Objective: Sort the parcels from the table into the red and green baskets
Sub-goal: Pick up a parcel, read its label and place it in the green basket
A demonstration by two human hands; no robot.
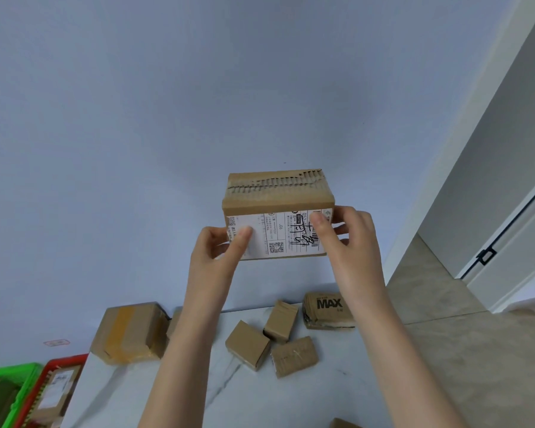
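- Two bare forearms rise from the lower edge. The left hand (220, 254) and right hand (343, 239) each clamp one end of the held parcel (278, 196), thumbs pressed on its labelled face and fingers curled round behind.
- The held parcel is a brown cardboard box raised well above the table (322, 396) and seen against a pale wall. Its shipping label (275, 233) faces the camera, and its upper flap edge is torn and ragged.
- Handling (judged): stiff-walled and probably light, given the fingertip hold. Grip the short ends, away from the torn flap, which may give way.
- Parcels left on the table: a large taped box (130, 332), a box printed MAX (328, 307) and three small boxes (247, 344) close together between them.
- Destinations: the red basket (65, 361) and green basket (13, 370) stand side by side left of the table. Each apparently holds parcels, though the contents blur at the edge of view.
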